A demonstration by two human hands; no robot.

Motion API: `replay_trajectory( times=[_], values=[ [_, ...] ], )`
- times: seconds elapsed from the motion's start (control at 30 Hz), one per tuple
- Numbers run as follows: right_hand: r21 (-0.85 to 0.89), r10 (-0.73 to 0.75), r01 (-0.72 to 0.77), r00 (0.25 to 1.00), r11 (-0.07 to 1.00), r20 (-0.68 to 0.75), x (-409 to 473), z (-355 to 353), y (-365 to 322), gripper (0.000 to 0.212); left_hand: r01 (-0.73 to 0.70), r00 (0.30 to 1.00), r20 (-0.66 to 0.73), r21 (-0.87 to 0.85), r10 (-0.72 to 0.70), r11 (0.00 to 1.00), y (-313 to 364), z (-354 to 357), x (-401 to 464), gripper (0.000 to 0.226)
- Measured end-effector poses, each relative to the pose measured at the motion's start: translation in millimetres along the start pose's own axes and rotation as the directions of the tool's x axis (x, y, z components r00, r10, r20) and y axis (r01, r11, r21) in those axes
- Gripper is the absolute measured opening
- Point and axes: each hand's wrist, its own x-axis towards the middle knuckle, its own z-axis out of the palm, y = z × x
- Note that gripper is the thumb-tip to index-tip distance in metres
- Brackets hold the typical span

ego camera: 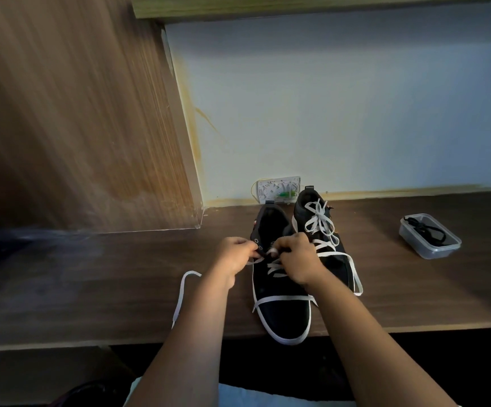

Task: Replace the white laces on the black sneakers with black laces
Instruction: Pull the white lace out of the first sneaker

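Note:
Two black sneakers with white soles stand side by side on a dark wooden desk. The near sneaker has its white lace partly undone, with loose ends trailing to the left and across the toe. My left hand pinches the shoe's upper eyelet edge. My right hand pinches the white lace at the top eyelets. The far sneaker is still tied with a white bow. Black laces lie coiled in a clear plastic tub at the right.
A brown wooden panel rises on the left, a pale blue wall behind. A small white box with cables sits against the wall behind the shoes. The near sneaker's toe overhangs the desk's front edge.

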Motion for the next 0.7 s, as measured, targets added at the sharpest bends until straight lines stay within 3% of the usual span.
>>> replay_trajectory(
  times=[0.03, 0.1, 0.17, 0.2, 0.23, 0.27, 0.3, 0.33, 0.37, 0.4, 0.43, 0.5, 0.57, 0.63, 0.7],
  values=[
    [0.268, 0.058, -0.058, 0.998, 0.962, 0.007, 0, -5, -1, 0.044, -0.004, 1.000, -0.005, -0.004, 0.004, 1.000, -1, 1, 1, 0.021],
    [0.698, 0.183, -0.175, 0.981, 0.694, 0.064, -2, -23, 0, 0.040, 0.010, 1.000, -0.003, 0.000, -0.010, 1.000, -2, 1, 1, 0.020],
    [0.887, 0.213, -0.099, 0.977, 0.451, 0.001, -6, -44, 4, 0.018, 0.016, 1.000, 0.002, -0.012, -0.016, 1.000, -2, 2, 2, 0.020],
    [0.922, 0.235, -0.021, 0.969, 0.386, -0.076, -6, -53, 7, 0.006, 0.003, 1.000, -0.003, -0.003, -0.003, 1.000, -2, 3, 2, 0.020],
    [0.918, 0.252, 0.057, 0.953, 0.392, -0.167, -6, -60, 9, 0.003, -0.011, 1.000, -0.004, 0.020, 0.012, 1.000, -2, 3, 3, 0.020],
    [0.852, 0.267, 0.096, 0.927, 0.515, -0.265, -5, -62, 12, 0.014, -0.017, 1.000, -0.005, 0.039, 0.017, 0.999, -3, 4, 3, 0.021],
    [0.672, 0.232, 0.090, 0.898, 0.735, -0.374, -6, -64, 15, 0.027, -0.025, 1.000, -0.009, 0.047, 0.025, 0.999, -4, 5, 4, 0.022],
    [0.335, 0.157, 0.018, 0.859, 0.942, -0.487, -5, -61, 18, 0.037, -0.029, 0.999, -0.014, 0.052, 0.030, 0.998, -3, 5, 4, 0.022],
    [-0.066, 0.016, -0.066, 0.817, 0.996, -0.576, -4, -57, 21, 0.039, -0.029, 0.999, -0.014, 0.061, 0.030, 0.998, -3, 5, 4, 0.022],
    [-0.333, -0.164, -0.055, 0.790, 0.941, -0.591, -3, -50, 21, 0.034, -0.026, 1.000, -0.013, 0.064, 0.027, 0.998, -3, 6, 5, 0.021],
    [-0.440, -0.284, 0.029, 0.803, 0.897, -0.524, -4, -43, 18, 0.030, -0.022, 1.000, -0.011, 0.069, 0.023, 0.997, -3, 5, 5, 0.021],
    [-0.501, -0.413, 0.231, 0.864, 0.834, -0.290, -4, -24, 13, 0.028, -0.023, 1.000, -0.005, 0.059, 0.024, 0.998, -3, 6, 5, 0.020],
    [-0.623, -0.409, 0.262, 0.907, 0.737, -0.101, -2, -6, 14, 0.027, -0.020, 1.000, -0.003, 0.067, 0.021, 0.998, -3, 5, 5, 0.021],
    [-0.592, -0.382, 0.253, 0.918, 0.765, -0.103, 1, -4, 15, 0.024, -0.031, 0.999, -0.008, 0.066, 0.032, 0.997, -3, 5, 6, 0.021],
    [-0.299, -0.375, 0.290, 0.883, 0.909, -0.283, 3, -13, 12, 0.015, -0.037, 0.999, -0.003, 0.058, 0.037, 0.998, -5, 3, 6, 0.021]
  ],
)
